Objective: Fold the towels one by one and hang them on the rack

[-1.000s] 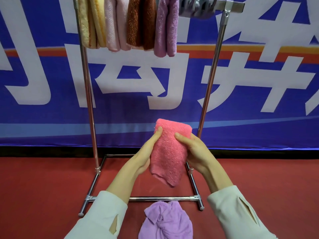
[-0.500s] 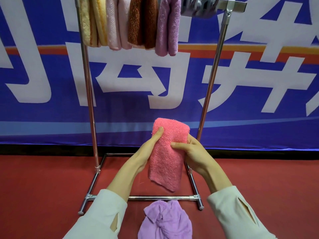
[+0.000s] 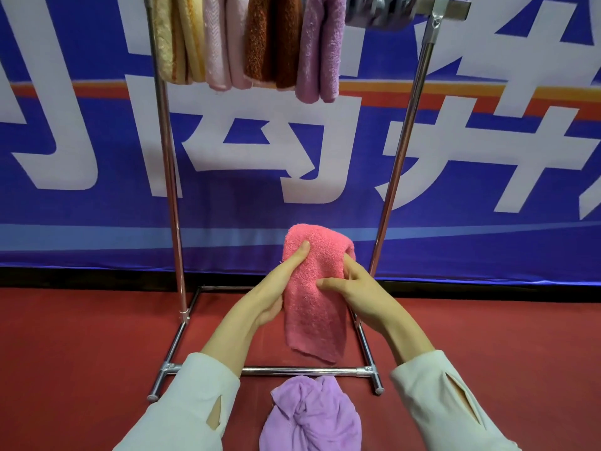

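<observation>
Both hands are on the pink towel (image 3: 313, 307), held up between them and folded into a narrow strip. The left hand (image 3: 276, 288) grips its left edge, thumb flat on the front, fingers behind. The right hand (image 3: 354, 288) clamps the right edge a little lower, thumb across the face, fingers curled round the back. The towel's tail hangs loose below both palms with nothing supporting it.

That's risk 1, I'd say: both grips sit high, so on the lift the lower layers could slide apart and the fold could open.

Risk 2 is above the hands, on the rack (image 3: 395, 177). 4 folded towels hang packed side by side, and beyond the mauve towel (image 3: 320, 47), above the right hand, something grey (image 3: 377, 11) is bunched on the rail; I can't tell what. Room looks tight, so squeezing in could knock a neighbour askew.

Risk 3: if it is draped off-centre, the longer side drags it off.

Below the wrists, a crumpled lilac towel (image 3: 309, 415) waits on the red floor (image 3: 81, 353), just this side of the rack's base bar.
</observation>
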`<state>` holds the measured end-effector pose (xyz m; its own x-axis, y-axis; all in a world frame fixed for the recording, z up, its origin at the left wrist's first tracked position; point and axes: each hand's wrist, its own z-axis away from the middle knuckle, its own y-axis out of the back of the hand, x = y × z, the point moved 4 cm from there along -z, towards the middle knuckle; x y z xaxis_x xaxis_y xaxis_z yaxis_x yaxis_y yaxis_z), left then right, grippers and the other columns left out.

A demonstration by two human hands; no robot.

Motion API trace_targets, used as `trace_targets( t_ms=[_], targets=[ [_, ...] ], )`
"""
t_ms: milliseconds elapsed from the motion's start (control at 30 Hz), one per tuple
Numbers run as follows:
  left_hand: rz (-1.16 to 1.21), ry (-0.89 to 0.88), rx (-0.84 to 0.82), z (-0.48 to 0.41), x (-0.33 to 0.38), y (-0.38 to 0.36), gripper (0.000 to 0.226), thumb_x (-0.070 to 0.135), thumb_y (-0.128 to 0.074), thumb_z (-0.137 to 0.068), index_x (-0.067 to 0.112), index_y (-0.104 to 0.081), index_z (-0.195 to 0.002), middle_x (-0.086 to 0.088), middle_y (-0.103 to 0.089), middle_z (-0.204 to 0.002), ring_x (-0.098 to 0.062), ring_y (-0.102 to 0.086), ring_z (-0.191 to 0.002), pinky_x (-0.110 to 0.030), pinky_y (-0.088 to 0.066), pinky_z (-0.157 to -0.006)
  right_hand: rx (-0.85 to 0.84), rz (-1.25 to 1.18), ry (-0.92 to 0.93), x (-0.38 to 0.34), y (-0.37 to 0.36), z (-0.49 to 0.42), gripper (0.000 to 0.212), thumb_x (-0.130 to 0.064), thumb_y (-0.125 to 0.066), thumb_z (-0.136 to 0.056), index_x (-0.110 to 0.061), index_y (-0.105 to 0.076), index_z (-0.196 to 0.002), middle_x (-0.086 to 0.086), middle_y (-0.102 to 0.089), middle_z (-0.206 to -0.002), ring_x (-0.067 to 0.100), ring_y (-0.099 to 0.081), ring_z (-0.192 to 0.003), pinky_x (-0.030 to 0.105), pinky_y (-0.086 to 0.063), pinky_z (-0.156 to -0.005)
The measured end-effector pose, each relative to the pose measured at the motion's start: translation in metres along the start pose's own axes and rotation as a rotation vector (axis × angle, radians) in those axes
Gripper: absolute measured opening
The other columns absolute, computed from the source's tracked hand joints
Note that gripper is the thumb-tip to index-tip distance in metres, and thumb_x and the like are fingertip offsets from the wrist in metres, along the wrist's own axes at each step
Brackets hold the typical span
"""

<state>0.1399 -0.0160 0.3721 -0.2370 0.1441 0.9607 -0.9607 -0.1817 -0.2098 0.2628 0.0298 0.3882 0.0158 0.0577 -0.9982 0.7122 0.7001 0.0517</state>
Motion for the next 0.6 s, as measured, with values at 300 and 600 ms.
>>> trace_targets(
  t_ms=[300, 600],
  targets=[
    [0.161, 0.037, 0.018, -0.007, -0.002, 0.003, 0.045, 0.045, -0.054, -0.092, 0.009, -0.067, -0.116, -0.013, -0.071, -0.111, -0.025, -0.068, -0.103, -0.037, -0.053, -0.091, 0.025, 0.167, 0.006, -0.001, 0.000, 0.001, 0.044, 0.005, -0.052, -0.089, -0.026, -0.057, -0.119, 0.003, -0.069, -0.112, 0.017, -0.067, -0.100, 0.033, -0.053, -0.093],
    [0.309, -0.057, 0.188, -0.014, 0.006, 0.022, 0.023, 0.016, -0.062, -0.090, -0.003, -0.067, -0.102, -0.019, -0.070, -0.101, -0.027, -0.069, -0.089, -0.038, -0.054, -0.083, 0.031, 0.181, -0.030, 0.006, 0.009, -0.002, 0.040, -0.002, -0.066, -0.087, -0.011, -0.057, -0.124, 0.009, -0.068, -0.117, 0.024, -0.065, -0.109, 0.042, -0.052, -0.095]
  ],
)
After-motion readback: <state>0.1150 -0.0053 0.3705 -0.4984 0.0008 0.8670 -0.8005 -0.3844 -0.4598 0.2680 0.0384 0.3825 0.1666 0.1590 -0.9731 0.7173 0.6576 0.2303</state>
